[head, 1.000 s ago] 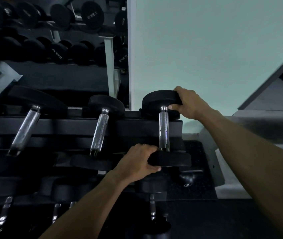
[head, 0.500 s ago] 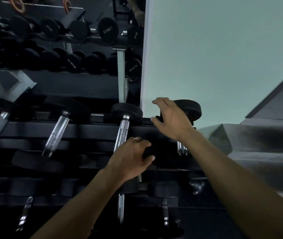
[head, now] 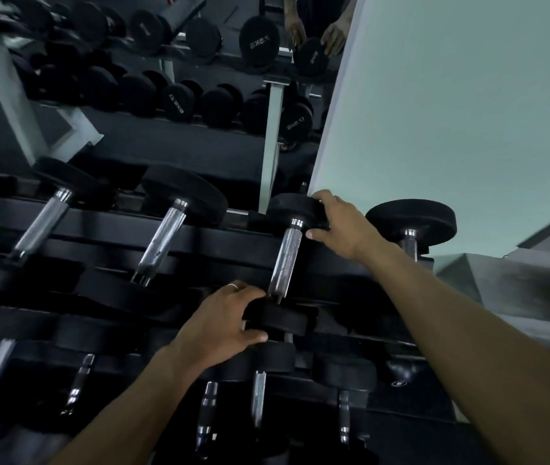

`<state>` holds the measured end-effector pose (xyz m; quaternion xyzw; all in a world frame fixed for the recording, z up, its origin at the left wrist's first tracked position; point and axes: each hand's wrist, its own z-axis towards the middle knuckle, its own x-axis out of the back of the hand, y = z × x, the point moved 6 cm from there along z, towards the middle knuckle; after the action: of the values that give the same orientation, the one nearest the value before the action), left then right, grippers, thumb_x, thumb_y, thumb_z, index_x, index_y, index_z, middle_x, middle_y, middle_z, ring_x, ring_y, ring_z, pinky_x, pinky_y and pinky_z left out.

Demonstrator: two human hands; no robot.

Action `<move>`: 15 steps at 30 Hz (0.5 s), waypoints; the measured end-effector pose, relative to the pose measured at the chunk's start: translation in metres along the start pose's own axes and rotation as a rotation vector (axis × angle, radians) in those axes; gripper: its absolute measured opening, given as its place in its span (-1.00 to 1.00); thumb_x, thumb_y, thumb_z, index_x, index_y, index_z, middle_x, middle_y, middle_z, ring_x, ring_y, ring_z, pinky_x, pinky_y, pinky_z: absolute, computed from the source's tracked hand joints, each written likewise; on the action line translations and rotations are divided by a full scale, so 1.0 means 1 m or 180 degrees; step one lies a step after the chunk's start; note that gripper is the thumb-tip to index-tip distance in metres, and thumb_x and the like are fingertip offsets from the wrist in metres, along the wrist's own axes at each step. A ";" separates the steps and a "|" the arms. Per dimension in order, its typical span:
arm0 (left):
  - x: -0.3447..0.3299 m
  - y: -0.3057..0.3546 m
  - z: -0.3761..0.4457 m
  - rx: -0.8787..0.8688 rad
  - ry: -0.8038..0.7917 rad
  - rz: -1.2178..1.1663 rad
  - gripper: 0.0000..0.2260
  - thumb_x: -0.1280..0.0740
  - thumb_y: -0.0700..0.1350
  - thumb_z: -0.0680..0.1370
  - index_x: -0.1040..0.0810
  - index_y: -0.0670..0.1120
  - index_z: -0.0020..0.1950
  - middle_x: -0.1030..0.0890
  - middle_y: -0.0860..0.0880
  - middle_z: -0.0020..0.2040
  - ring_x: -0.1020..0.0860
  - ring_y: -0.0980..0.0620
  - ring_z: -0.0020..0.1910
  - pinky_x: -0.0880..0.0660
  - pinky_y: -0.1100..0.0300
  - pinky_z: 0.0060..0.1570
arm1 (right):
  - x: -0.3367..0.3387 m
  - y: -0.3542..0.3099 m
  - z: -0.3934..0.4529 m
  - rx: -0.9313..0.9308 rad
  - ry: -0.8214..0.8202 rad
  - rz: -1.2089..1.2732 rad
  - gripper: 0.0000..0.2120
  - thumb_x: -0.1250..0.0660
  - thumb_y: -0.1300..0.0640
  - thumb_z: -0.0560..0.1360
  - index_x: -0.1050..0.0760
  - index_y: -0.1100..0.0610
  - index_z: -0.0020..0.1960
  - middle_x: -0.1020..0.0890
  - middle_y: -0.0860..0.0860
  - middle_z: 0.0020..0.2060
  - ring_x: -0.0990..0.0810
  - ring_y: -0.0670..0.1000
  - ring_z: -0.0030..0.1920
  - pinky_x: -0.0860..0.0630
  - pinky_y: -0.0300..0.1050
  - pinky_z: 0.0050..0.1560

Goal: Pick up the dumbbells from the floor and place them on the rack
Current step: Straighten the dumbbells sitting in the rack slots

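Head view: dumbbell (head: 285, 260) lies across the rack's (head: 99, 229) top tier, second from its right end. Left hand (head: 223, 325), grip curled round the near head. Right hand (head: 340, 224), grip clasping the far head. Another dumbbell (head: 411, 223) sits just right, at the end.

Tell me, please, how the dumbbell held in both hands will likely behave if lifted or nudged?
The dumbbell is probably heavy for its size: the left hand and right hand each grip a head. It looks rigid, a metal handle between solid heads. Its round heads could roll off the rack.
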<state>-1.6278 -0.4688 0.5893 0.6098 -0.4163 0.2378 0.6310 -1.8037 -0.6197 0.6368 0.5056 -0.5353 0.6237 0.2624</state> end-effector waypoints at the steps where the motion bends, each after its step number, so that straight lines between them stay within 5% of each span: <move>1: -0.001 -0.002 0.001 0.0012 0.0075 -0.0092 -0.47 -0.54 0.04 0.35 -0.49 0.04 0.28 -0.51 0.10 0.15 -0.51 0.12 0.10 -0.47 0.19 0.13 | -0.001 0.000 0.002 -0.0010 0.0059 0.0059 -0.44 -0.46 0.10 0.46 -0.27 0.08 0.36 -0.54 0.14 0.13 -0.54 0.15 0.10 -0.47 0.00 0.13; 9: -0.007 -0.009 0.003 0.0027 0.0275 -0.0493 -0.53 -0.55 -0.08 0.36 -0.55 0.03 0.24 -0.54 0.11 0.08 -0.53 0.18 0.00 -0.46 0.36 0.01 | -0.003 -0.002 0.012 -0.0059 0.0224 0.0101 -0.60 -0.42 0.15 0.50 -0.39 0.09 0.28 -0.61 0.10 0.01 -0.51 0.08 -0.08 -0.44 -0.10 -0.02; 15: -0.020 -0.010 0.000 0.0107 0.0373 -0.0605 -0.49 -0.54 -0.02 0.37 -0.52 0.00 0.30 -0.52 0.11 0.13 -0.49 0.20 0.07 -0.33 0.50 0.05 | -0.001 -0.014 0.021 0.0161 0.0136 -0.0226 -0.58 -0.42 0.13 0.49 -0.39 0.10 0.30 -0.61 0.12 0.06 -0.57 0.20 0.04 -0.51 0.06 0.09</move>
<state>-1.6305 -0.4657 0.5670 0.6421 -0.3150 0.2191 0.6637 -1.7842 -0.6348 0.6392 0.5173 -0.4953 0.6380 0.2829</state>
